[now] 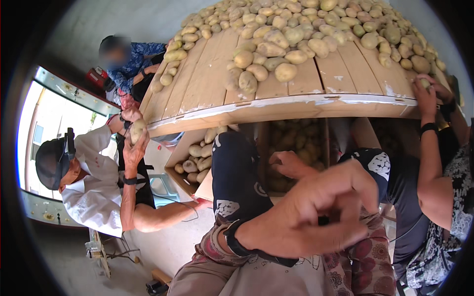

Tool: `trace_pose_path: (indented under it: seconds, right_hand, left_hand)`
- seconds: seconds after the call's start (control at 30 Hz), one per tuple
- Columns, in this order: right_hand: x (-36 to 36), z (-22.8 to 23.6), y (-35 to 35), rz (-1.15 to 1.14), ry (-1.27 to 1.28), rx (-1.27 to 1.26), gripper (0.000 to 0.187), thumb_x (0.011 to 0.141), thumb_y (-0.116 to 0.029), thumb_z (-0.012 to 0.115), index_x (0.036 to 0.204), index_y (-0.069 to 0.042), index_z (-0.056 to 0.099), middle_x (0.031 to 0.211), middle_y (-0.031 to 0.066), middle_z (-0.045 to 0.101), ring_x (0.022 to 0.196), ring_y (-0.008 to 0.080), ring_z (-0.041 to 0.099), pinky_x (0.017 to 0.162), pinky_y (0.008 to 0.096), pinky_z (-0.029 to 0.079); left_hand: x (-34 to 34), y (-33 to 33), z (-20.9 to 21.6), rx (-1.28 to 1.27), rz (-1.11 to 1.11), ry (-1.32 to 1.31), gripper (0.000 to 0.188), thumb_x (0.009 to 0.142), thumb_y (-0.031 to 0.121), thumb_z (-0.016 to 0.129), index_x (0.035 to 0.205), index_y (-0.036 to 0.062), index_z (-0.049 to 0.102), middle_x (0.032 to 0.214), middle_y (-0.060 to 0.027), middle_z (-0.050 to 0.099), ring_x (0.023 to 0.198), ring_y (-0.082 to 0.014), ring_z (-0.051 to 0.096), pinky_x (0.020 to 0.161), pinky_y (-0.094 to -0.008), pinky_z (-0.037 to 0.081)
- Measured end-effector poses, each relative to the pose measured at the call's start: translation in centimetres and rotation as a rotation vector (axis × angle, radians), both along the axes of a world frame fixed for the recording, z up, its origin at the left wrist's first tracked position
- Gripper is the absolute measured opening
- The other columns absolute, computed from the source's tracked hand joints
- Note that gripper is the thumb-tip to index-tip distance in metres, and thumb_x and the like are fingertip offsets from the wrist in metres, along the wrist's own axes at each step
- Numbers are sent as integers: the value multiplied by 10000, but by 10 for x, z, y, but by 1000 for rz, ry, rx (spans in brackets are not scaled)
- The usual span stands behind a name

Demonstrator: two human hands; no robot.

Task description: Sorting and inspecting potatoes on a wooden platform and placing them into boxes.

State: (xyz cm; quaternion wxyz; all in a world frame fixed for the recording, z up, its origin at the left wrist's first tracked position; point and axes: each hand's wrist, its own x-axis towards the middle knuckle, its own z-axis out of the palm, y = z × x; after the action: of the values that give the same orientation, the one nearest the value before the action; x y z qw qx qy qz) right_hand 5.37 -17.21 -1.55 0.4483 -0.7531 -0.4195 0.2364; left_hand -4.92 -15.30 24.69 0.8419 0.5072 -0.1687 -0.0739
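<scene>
Potatoes [291,143] in shaded crate dim, left hand [291,164] reaching, right hand [316,212] grip unclear.

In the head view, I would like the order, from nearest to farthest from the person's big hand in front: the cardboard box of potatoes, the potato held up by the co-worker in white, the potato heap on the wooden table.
From the hand:
1. Cardboard box, left, under the table.
2. Held potato, farther left.
3. Potato heap, at top on the wooden table.
</scene>
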Motion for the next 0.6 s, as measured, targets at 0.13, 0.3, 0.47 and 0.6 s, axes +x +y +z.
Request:
trace_pose_path:
  seconds: [0.13,0.3,0.47,0.6]
  right_hand:
    - [13,37,-9,-81,294,-1,228,739,-154,652,896,11,637,793,157,665,722,253,648,688,322,504]
    - [57,52,-15,-228,69,328,251,793,-241,681,762,-1,616,643,63,610,591,98,557,569,264,447]
    - [104,86,-18,-300,262,547,163,846,-160,646,828,0,617,736,6,621,678,42,545,635,228,458]
    - [126,105,-21,-315,330,697,96,848,-69,625,891,13,599,827,7,622,743,43,559,691,204,466]
  left_hand:
    - [30,15,-49,-24,290,179,106,875,32,585,878,42,479,690,12,516,574,-36,442,510,-176,344]
    - [58,81,-80,203,660,136,152,898,149,592,832,44,504,678,-33,557,612,-87,495,591,-235,410]
    - [82,141,-113,268,994,215,216,855,86,588,1055,91,505,977,-48,579,905,-127,557,771,-253,429]
    - [107,166,-136,323,975,275,323,827,50,579,1132,102,486,1126,-48,524,992,-121,529,790,-252,421]
